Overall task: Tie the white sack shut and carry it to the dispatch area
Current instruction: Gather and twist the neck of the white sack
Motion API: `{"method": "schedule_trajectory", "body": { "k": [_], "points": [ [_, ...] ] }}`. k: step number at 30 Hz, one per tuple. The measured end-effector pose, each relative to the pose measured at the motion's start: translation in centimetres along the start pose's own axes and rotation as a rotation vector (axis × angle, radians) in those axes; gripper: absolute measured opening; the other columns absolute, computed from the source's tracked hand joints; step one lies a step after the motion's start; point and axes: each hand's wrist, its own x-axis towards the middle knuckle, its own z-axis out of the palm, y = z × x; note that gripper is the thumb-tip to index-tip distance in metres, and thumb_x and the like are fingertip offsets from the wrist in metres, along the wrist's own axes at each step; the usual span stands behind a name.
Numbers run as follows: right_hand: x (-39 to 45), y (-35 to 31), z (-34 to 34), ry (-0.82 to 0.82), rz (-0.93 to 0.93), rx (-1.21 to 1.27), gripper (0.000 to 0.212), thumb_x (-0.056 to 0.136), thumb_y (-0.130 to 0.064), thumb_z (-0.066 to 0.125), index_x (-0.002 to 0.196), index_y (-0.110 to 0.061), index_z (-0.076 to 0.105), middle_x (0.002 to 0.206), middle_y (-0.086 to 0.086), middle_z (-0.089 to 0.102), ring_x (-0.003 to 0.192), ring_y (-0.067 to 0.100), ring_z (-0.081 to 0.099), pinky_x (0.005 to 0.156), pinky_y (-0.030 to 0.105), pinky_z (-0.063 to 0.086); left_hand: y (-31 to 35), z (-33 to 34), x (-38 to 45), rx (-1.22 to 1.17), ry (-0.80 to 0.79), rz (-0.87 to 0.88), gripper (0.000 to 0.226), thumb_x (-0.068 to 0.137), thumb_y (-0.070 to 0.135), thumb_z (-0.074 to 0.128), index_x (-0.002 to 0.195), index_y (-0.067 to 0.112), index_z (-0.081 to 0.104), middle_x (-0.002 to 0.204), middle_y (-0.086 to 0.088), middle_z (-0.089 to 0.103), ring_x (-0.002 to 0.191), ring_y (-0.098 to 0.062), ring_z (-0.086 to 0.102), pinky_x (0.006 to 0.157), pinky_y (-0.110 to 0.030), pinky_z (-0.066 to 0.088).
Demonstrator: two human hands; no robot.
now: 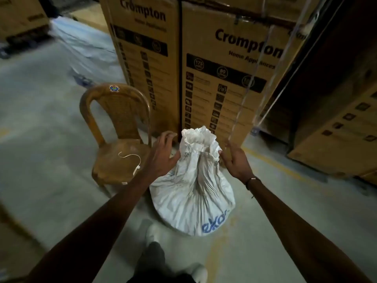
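The white sack (193, 193) with blue lettering stands on the concrete floor in front of my feet. Its neck (199, 139) is gathered into a bunch and stands upright. My left hand (163, 154) is to the left of the neck, fingers spread, the thumb touching the sack fabric. To the right of the neck, my right hand (234, 158) has its fingers apart and its fingertips at the fabric. Neither hand grips anything. A white cord (132, 160) lies on the seat of the chair to the left.
A brown plastic chair (120, 139) stands left of the sack. Tall Crompton cardboard boxes (214, 68) rise right behind it. More cartons (336, 129) are stacked on the right, and another (22, 15) at far left. Grey floor (40, 119) stretches to the left.
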Motion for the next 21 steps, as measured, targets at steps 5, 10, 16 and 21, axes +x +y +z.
{"method": "schedule_trajectory", "body": {
  "k": [5, 10, 16, 21],
  "points": [
    [4.6, 1.7, 4.4, -0.104, 0.176, -0.064, 0.044, 0.102, -0.027, 0.072, 0.142, -0.011, 0.063, 0.138, 0.017, 0.071, 0.117, 0.04, 0.071, 0.099, 0.045, 0.055, -3.0, 3.2, 6.3, 0.034, -0.274, 0.068, 0.063, 0.094, 0.04, 0.066, 0.146, 0.01, 0.048, 0.144, -0.014, 0.051, 0.13, -0.035, 0.052, 0.109, -0.049, 0.044],
    [8.1, 2.2, 9.2, -0.179, 0.367, -0.098, 0.049, 0.092, -0.011, 0.079, 0.138, -0.005, 0.064, 0.141, 0.02, 0.069, 0.13, 0.042, 0.064, 0.104, 0.047, 0.051, -5.2, 6.6, 13.3, -0.006, -0.502, 0.192, 0.06, 0.096, 0.037, 0.069, 0.147, 0.013, 0.048, 0.148, -0.011, 0.052, 0.135, -0.031, 0.05, 0.11, -0.043, 0.041],
    [8.3, 3.2, 13.9, -0.209, 0.542, -0.051, 0.044, 0.095, 0.005, 0.062, 0.139, 0.0, 0.063, 0.138, 0.025, 0.07, 0.128, 0.045, 0.065, 0.104, 0.042, 0.049, -8.1, 11.3, 17.3, -0.048, -0.884, 0.26, 0.077, 0.085, 0.028, 0.081, 0.15, 0.011, 0.042, 0.15, -0.011, 0.049, 0.13, -0.03, 0.057, 0.096, -0.033, 0.047],
    [5.6, 3.6, 13.1, -0.179, 0.565, -0.042, 0.055, 0.079, 0.001, 0.057, 0.132, -0.005, 0.07, 0.109, 0.02, 0.081, 0.103, 0.042, 0.075, 0.092, 0.036, 0.055, -9.3, 14.0, 17.1, -0.054, -1.051, 0.211, 0.118, 0.069, 0.056, 0.091, 0.159, 0.015, 0.027, 0.137, -0.013, 0.061, 0.123, -0.032, 0.062, 0.1, -0.049, 0.055]
  ]
}}
